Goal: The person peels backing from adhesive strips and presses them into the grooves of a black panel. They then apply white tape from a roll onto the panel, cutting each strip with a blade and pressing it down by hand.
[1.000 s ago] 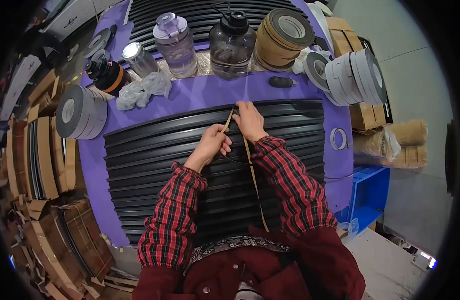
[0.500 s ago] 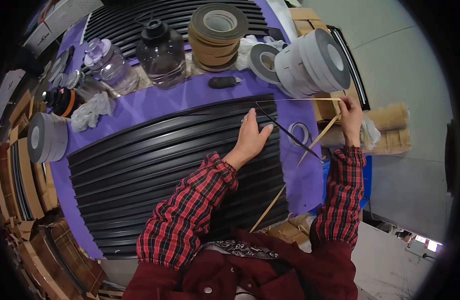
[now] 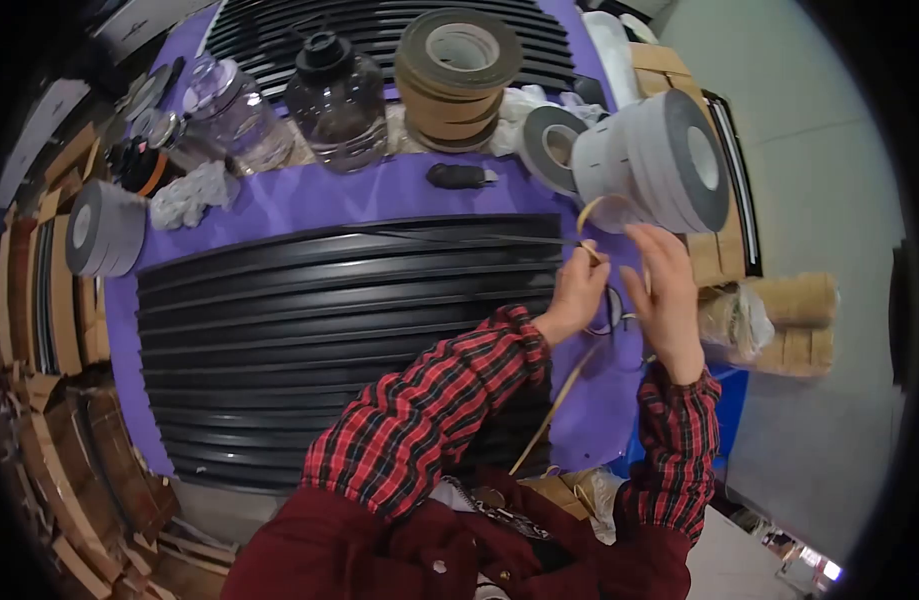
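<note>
My left hand (image 3: 577,297) is closed in a pinch at the right end of a long black strip (image 3: 479,240), which runs left along the back edge of the ribbed black pieces (image 3: 339,330). A thin tan tape-like strip (image 3: 585,213) curls up from the same fingertips. Just to the right, my right hand (image 3: 669,295) is raised with thumb and fingers apart, and I see nothing gripped in it. Another length of tan strip (image 3: 554,405) trails down toward my body. Partly behind my left hand lies a small ring-shaped roll (image 3: 611,312).
Behind the ribbed pieces on the purple cover (image 3: 309,195) stand a large dark-capped bottle (image 3: 336,115), brown tape rolls (image 3: 457,100) and a dark utility knife (image 3: 457,177). Grey-white rolls (image 3: 639,165) stand at the right, others (image 3: 107,230) at the left. A blue bin (image 3: 729,410) is below right.
My left hand has moved right from the ribbed pieces and now pinches the strip's end. My right hand has let go of the tan strip, come inward and opened. The view has shifted slightly.
</note>
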A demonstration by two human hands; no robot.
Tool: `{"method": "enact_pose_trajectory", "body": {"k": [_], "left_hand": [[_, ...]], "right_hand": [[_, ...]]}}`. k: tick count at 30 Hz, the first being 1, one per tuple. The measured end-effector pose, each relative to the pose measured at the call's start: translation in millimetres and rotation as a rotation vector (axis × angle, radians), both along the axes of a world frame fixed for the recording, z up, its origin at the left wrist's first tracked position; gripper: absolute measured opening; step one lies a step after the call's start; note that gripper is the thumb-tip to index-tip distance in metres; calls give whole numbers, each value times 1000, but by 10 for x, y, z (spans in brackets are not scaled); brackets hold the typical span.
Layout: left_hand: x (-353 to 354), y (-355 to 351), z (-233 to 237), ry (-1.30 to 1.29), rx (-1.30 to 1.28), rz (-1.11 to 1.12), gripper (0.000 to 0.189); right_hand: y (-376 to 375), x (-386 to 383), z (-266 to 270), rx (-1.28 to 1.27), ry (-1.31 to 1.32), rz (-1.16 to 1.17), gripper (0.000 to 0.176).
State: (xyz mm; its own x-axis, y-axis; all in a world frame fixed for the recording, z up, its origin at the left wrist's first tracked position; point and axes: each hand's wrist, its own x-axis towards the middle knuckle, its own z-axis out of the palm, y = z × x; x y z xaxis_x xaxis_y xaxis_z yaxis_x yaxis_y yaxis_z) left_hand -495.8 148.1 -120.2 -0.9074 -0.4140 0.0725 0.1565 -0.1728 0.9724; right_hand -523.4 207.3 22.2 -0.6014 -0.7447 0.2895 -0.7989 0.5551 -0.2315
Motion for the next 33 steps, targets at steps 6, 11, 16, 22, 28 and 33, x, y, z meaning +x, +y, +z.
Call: {"method": "enact_pose_trajectory", "body": {"k": [6, 11, 16, 22, 28, 33], "left_hand": [[88, -63, -95, -226, -111, -338, 18], [561, -1226, -316, 60, -622, -74, 15], [1082, -2897, -514, -232, -1164, 329, 10], [1159, -3192, -689, -421, -749, 67, 12], [1162, -3190, -729, -442, -632, 100, 12], [1160, -3193, -729, -461, -637, 96, 12]], "right_hand": [[-486, -479, -869, 487, -444, 72, 24], [-124, -630, -1239, -362, -1242, -186, 14], [-86, -712, -1699, -524, -1230, -335, 14], [-140, -760, -1989, -739, -1234, -413, 10], [-133, -779, -2162, -528, -843, -591, 10], [-149, -812, -2178, -447, -743, -621, 13]]}}
